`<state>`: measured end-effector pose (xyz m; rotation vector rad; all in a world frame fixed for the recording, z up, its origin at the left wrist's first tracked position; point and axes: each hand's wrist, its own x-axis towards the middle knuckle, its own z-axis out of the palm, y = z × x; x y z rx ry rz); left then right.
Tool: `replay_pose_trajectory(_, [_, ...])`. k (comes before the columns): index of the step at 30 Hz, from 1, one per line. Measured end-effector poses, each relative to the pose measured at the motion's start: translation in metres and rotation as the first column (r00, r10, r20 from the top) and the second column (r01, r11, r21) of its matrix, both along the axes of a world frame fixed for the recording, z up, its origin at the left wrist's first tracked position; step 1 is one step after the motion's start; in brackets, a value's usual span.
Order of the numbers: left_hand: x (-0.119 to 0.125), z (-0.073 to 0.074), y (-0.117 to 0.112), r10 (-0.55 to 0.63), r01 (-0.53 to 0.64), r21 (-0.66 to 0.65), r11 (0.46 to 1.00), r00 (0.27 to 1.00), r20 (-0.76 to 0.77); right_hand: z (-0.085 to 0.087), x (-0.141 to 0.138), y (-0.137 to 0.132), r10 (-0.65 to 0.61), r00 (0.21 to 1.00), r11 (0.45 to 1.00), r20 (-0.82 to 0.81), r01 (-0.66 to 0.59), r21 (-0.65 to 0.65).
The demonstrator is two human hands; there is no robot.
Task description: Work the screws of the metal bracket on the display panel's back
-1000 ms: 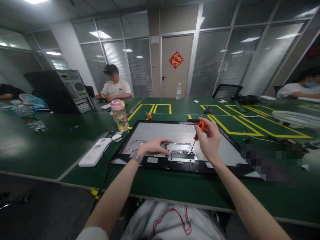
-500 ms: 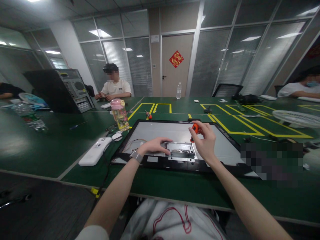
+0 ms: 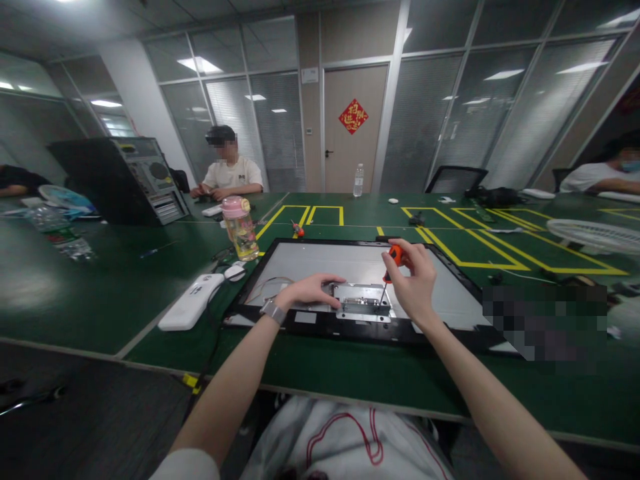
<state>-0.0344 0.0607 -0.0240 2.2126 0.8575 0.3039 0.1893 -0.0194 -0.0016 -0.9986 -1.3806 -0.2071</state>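
Right hand (image 3: pixel 414 283): fingers pinching orange-handled screwdriver (image 3: pixel 391 265), tip down on silver metal bracket (image 3: pixel 361 301). Left hand (image 3: pixel 309 291): fingers together, flat on bracket's left edge. Bracket on black-framed grey monitor back panel (image 3: pixel 350 263), flat on green desk (image 3: pixel 125 287).

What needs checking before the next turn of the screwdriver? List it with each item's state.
1. Right hand grips the screwdriver by its orange handle: ok.
2. Screwdriver tip is down at the right edge of the metal bracket: ok.
3. Tip seated in a screw head: cannot tell, too small.
4. Left hand rests flat on the panel, fingers at the bracket's left end: ok.
5. Panel lies flat on the green table: ok.
6. Pink-lidded bottle and white case stand apart from the panel, on its left: ok.
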Motion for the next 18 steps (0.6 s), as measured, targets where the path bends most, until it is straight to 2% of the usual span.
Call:
replay_pose_trajectory(7, [0.0002,-0.0004,0.0009,-0.004,0.004,-0.004,1.0,1.0,0.002,-0.0007,-0.0046,-0.0015,0.009,0.995,0.999,0.095,-0.006,-0.041])
replay_pose_trajectory(13, [-0.0004,-0.0019,0.0018,-0.008,0.008,-0.011,1.0,1.0,0.009,0.0018,-0.0038,-0.0037,-0.018,0.999,1.0,0.051,0.017,0.02])
replay_pose_trajectory(18, [-0.0008,-0.002,0.002,-0.008,0.008,-0.011,1.0,1.0,0.009,0.0017,-0.0053,-0.0042,0.011,0.999,1.0,0.044,-0.011,-0.005])
